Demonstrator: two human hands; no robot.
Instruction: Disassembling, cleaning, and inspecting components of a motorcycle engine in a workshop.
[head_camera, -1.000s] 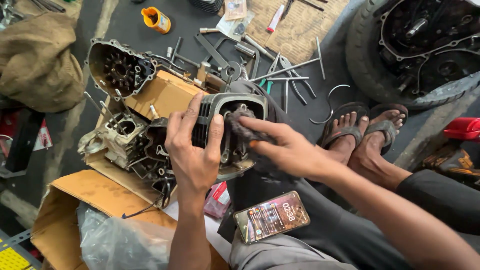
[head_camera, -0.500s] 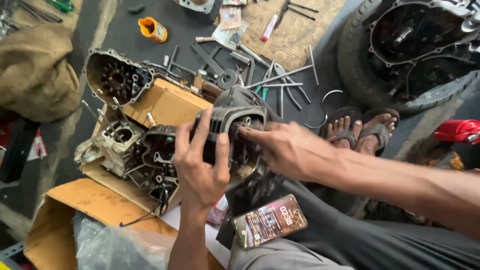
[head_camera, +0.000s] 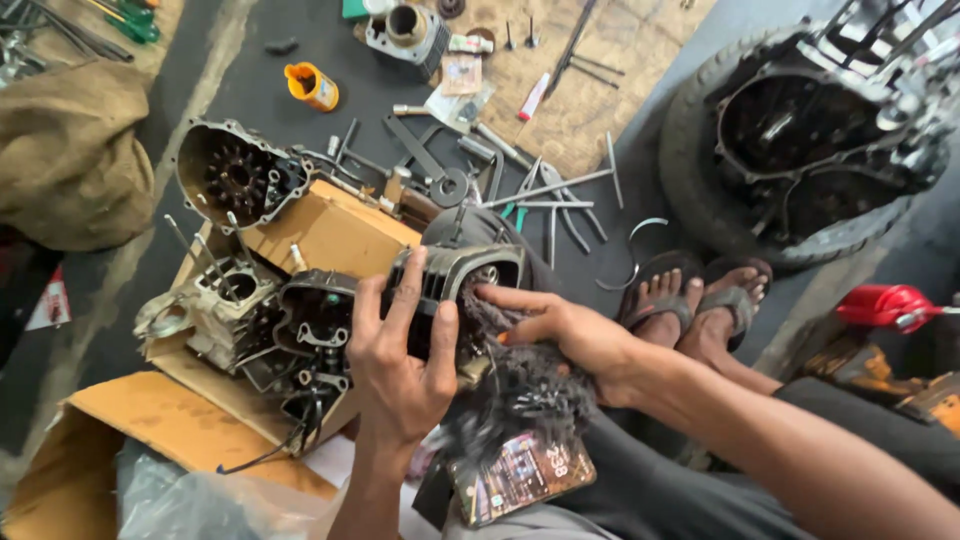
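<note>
My left hand (head_camera: 400, 365) grips the finned engine cylinder (head_camera: 455, 285) from the side, fingers wrapped over its top edge, holding it above my lap just right of the dismantled engine case (head_camera: 260, 330) on flattened cardboard (head_camera: 330, 235). My right hand (head_camera: 565, 335) presses a dark rag (head_camera: 520, 385) against the cylinder's open end — fingers closed on the cloth, which hangs down toward a phone (head_camera: 520, 475) on my thigh. Beyond lie loose bolts and tools (head_camera: 530, 190) and a tyre (head_camera: 720, 200) — my sandalled feet (head_camera: 700, 300) between them.
</note>
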